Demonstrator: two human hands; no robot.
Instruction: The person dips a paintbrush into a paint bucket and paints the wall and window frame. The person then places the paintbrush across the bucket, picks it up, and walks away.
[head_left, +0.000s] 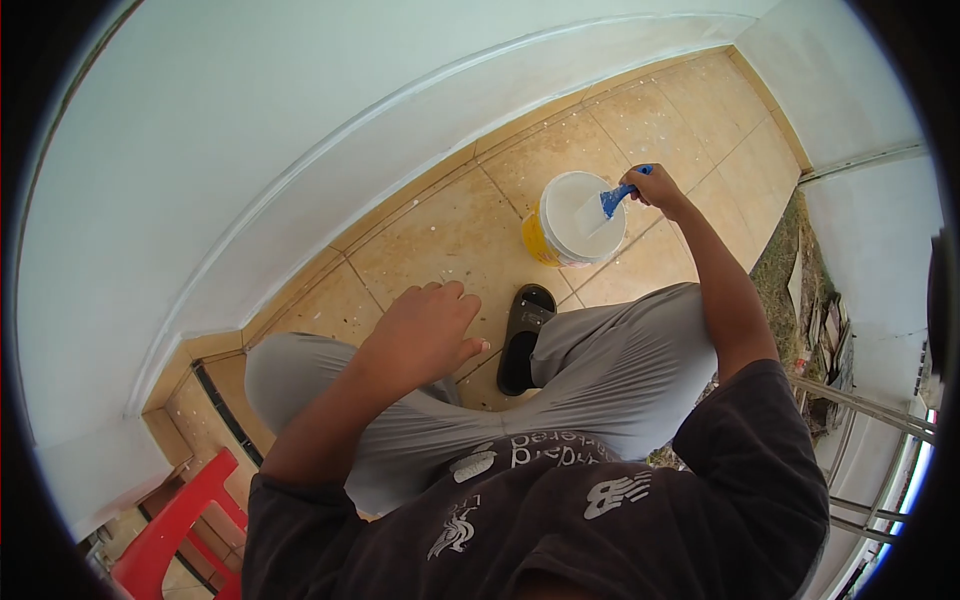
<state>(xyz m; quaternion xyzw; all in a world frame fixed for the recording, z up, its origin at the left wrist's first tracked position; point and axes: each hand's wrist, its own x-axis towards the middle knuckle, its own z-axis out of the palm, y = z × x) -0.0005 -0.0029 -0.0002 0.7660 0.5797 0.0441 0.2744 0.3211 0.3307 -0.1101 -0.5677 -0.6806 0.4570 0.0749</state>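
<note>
My right hand (pixel 652 190) is closed round the blue handle of a paint brush (pixel 612 200), whose pale bristle end reaches over the open top of a white and yellow bucket (pixel 543 232). White paint shows inside the bucket, which stands upright on the tiled floor. Whether the bristles touch the paint cannot be made out. Above my knee, my left hand (pixel 425 330) hangs in the air with nothing in it, its fingers loosely bent and the thumb apart. A black slipper (pixel 527 335) is on my foot, just below the bucket.
A white wall (pixel 300 110) runs along the left and top, with tan skirting tiles (pixel 420 190) at its base. Paint specks dot the floor (pixel 440 240). A red plastic chair (pixel 185 510) is at lower left. Metal rails (pixel 860 405) and broken boards (pixel 830 330) lie to the right.
</note>
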